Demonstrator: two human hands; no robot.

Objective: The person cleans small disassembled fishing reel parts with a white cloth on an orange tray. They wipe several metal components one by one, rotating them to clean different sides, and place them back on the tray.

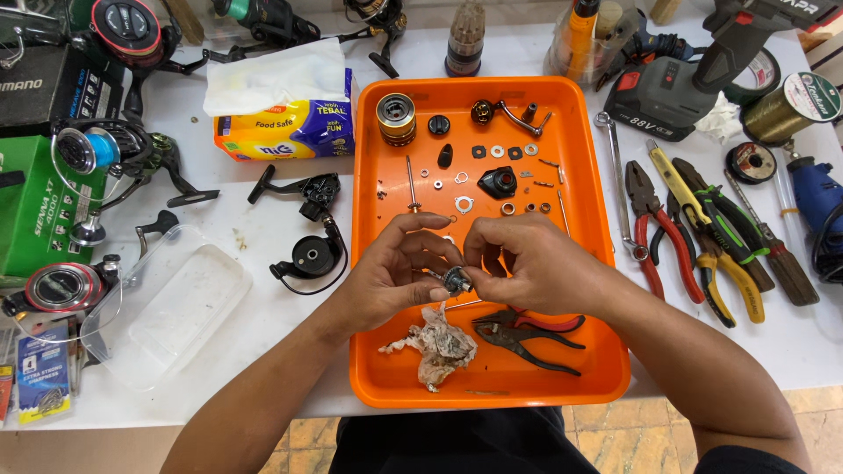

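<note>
Over the orange tray (597,237), my left hand (395,272) and my right hand (527,263) meet around a small dark metal reel part (457,281), each pinching it with the fingertips. Just below it lies a crumpled, dirty tissue (442,345). Red-handled black pliers (527,332) rest in the tray under my right hand. Farther back in the tray sit a gold spool (396,118), a crank handle (505,111), a black cap (498,183), a thin shaft (410,183) and several small washers and screws.
Left of the tray lie a black reel body (307,224), a clear plastic lid (171,303), a tissue pack (285,110) and more fishing reels (105,154). To the right are a wrench (615,175), several pliers (702,237), a cordless tool (685,79) and line spools (790,105).
</note>
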